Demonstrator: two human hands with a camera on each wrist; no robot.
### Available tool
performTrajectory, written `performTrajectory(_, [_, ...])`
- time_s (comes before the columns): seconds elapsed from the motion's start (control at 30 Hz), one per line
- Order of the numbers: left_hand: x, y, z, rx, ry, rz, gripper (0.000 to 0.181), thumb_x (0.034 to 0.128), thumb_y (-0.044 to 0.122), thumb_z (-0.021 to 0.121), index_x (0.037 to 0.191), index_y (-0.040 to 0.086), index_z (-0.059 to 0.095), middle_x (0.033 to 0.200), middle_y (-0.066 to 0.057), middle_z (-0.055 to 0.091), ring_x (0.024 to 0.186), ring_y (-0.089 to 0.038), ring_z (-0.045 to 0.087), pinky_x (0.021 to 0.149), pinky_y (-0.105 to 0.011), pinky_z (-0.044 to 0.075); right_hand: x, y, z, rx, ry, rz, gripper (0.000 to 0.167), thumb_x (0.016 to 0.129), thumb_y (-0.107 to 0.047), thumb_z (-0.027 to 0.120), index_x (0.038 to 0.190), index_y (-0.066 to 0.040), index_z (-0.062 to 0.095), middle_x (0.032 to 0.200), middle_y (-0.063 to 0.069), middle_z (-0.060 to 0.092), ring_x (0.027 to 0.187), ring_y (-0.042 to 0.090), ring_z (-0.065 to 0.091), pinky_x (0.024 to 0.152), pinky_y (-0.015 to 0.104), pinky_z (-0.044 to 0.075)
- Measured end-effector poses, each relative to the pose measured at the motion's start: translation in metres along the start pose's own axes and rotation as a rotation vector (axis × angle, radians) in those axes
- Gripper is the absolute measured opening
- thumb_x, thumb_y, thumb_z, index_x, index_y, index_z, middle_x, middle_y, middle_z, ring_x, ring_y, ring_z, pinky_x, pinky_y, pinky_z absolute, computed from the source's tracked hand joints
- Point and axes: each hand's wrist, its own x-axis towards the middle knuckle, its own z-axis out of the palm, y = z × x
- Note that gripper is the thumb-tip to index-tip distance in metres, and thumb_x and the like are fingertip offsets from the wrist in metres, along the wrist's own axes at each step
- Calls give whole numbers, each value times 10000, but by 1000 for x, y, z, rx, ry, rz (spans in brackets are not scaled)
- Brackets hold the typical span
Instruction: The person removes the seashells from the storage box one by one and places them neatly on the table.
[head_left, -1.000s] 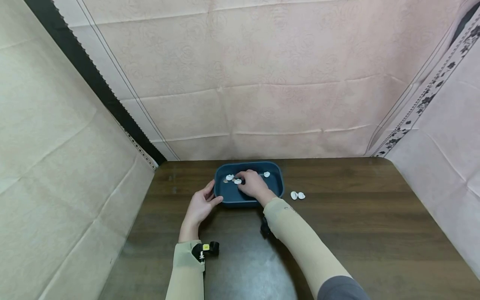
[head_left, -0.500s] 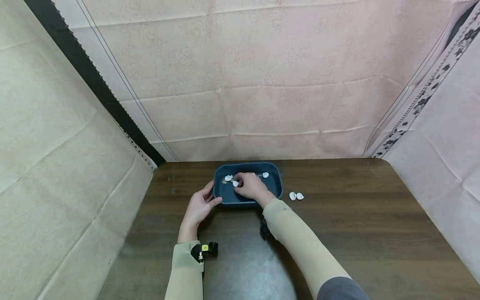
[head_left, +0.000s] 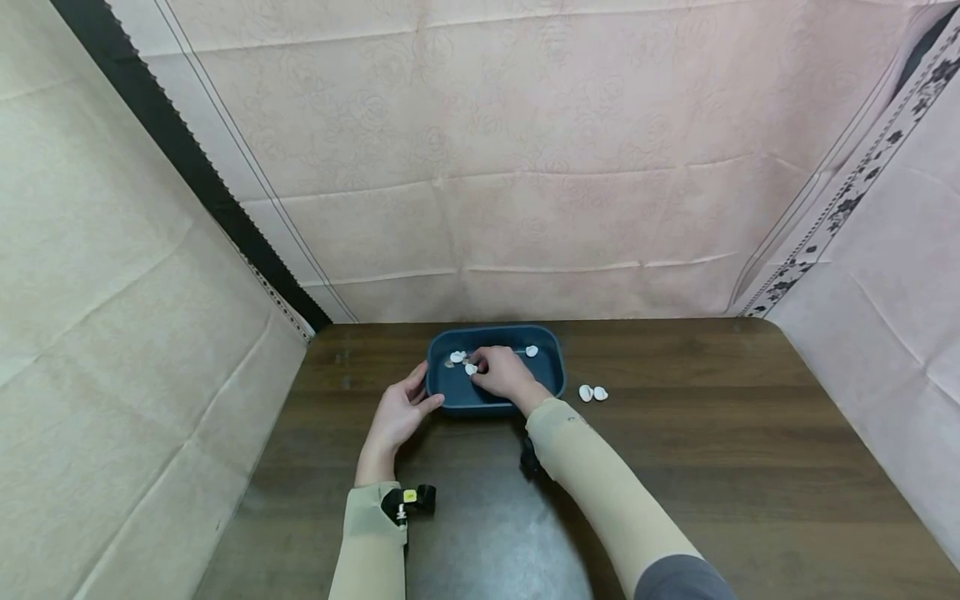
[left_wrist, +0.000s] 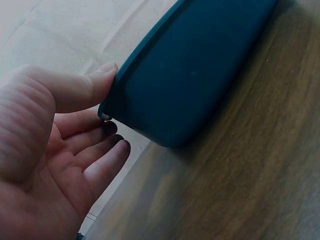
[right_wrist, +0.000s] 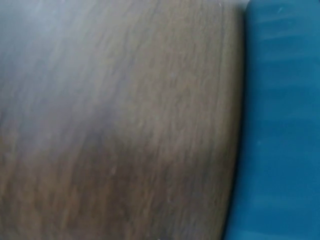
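Observation:
A dark blue rectangular tray [head_left: 510,407] sits at the table's far edge. At its left end my left hand [head_left: 399,414] holds the rim; in the left wrist view the thumb [left_wrist: 85,90] presses the rim's corner, with the other fingers below and behind. My right hand [head_left: 506,372] reaches into the tray from the near right side. Its fingertips pinch a small white shell-like piece [head_left: 471,369]. Close by lies another white piece [head_left: 457,357], with small brownish bits around it. A further white piece [head_left: 532,351] lies on the tray's right side. The right wrist view shows no fingers.
Two white shell-like pieces [head_left: 592,392] lie side by side on the wooden table [head_left: 720,450], right of the tray. Pale cloth hangings [head_left: 525,167] enclose the table at the back and both sides.
The white piece at my right fingertips has shifted slightly toward me and turned a little, the right hand moving with it. My left hand keeps its place on the tray's rim.

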Motion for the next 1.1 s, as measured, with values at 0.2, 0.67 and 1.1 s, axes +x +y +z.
performTrajectory(0.2, [0,1,0,1,3,-3,720,1015,117,760,1644,67,412,1703,-124,371,1509,-299,447,1178,-430,422,0,0,0,7,-4,-7,262,999,-260,786,1230,-138,760,1062,27,705,936,191,636,912,383,590])
performTrajectory(0.67, [1,-1,0,-18,5,-1,710,1019,120,756,1641,68,417,1699,-128,377,1501,-303,458,1167,-422,432,-2,0,-2,39,-44,-50,317,1007,-213,770,1319,-157,758,1204,43,716,1057,215,632,1020,433,569])
performTrajectory(1.1, [0,0,0,-21,6,-3,708,1017,117,757,1640,77,423,1699,-121,377,1497,-297,461,1167,-421,431,0,1,0,42,-56,-38,288,1015,-215,763,1301,-187,772,1132,12,733,993,183,643,962,398,580])
